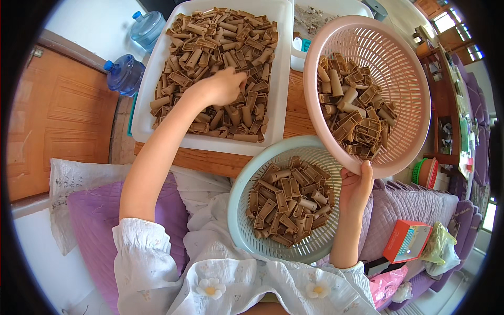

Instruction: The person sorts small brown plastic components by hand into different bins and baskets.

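My left hand (224,86) is over the large white tub (137,118), among the brown plastic pieces (194,58) heaped in it. Its fingers are curled and the fingertips are hidden, so what they hold does not show. With the thumb over the rim and the fingers underneath, my right hand (358,190) grips the near edge of a pink plastic basket (401,79). That basket is tilted, and similar brown pieces (350,107) lie on its left side. Below it, close to my body, a pale green basket (242,231) holds more brown pieces (291,202); the pink basket overlaps its upper right rim.
A wooden table (207,161) bears the tub. Two blue water bottles (126,75) stand at the far left by an orange door (60,115). A second white tub (346,7) with scraps lies behind the pink basket. An orange box (404,241) rests on the sofa at right.
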Tool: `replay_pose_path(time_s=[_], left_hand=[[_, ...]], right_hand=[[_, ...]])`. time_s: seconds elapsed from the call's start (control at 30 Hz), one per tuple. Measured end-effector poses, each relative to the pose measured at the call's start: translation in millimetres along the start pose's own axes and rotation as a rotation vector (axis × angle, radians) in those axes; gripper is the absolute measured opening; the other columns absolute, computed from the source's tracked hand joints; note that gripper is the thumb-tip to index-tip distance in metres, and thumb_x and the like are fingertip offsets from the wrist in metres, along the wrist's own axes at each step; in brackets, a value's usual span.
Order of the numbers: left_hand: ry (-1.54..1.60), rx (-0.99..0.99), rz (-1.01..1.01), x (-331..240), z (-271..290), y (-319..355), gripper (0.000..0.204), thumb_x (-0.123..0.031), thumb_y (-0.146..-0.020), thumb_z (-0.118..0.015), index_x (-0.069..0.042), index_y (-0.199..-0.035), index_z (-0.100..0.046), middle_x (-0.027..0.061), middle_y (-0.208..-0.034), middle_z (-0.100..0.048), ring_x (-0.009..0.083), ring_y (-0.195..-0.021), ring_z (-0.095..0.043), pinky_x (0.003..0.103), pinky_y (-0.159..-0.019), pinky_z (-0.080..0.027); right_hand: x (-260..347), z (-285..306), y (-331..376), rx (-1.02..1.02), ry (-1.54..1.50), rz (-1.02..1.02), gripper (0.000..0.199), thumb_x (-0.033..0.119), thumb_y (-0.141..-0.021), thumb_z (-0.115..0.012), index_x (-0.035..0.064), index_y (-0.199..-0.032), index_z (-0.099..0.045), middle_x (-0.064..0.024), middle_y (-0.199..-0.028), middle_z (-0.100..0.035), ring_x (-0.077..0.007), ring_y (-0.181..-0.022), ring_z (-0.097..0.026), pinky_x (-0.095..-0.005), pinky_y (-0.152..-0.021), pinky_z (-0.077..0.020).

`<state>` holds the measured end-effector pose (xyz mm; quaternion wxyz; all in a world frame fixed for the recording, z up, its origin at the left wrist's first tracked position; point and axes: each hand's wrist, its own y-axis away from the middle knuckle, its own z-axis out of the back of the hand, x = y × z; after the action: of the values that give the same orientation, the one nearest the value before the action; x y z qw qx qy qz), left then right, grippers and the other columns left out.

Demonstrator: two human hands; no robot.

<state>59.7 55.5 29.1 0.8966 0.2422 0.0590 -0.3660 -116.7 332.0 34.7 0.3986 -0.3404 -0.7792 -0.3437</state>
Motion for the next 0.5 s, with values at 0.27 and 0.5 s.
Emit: replay_pose_path(time_s=[0.27,0.5], left_hand=[[0.062,0.062,-0.003,-11.4,8.0,10.3,0.023,-0.011,-0.077,-0.052,-0.001,-0.096,-0.043,0.0175,-0.082,-0.055,0.0318,-0.082,-0.054,0.036,-0.073,-0.042],[0.124,-0.155,-0.122,0.9,-11.6,-8.1,0.031,-0.012,-0.079,-0.049,-0.001,-0.107,-0.039,0.0216,-0.101,-0.049,0.0343,-0.094,-0.050,0.039,-0.077,-0.041]], right_hand=[[0.4,-0.2,0.2,0.008,0.009,0.006,0.013,0.018,-0.082,-0.051,0.0063,-0.087,-0.049,-0.0034,-0.083,-0.055,-0.0099,-0.071,-0.051,-0.0223,-0.059,-0.0428],[0.9,-3.0,1.1,-0.003,0.002,0.002,0.011,0.017,-0.082,-0.051,0.0068,-0.086,-0.049,-0.0033,-0.080,-0.055,-0.0099,-0.069,-0.051,-0.0221,-0.058,-0.0432]])
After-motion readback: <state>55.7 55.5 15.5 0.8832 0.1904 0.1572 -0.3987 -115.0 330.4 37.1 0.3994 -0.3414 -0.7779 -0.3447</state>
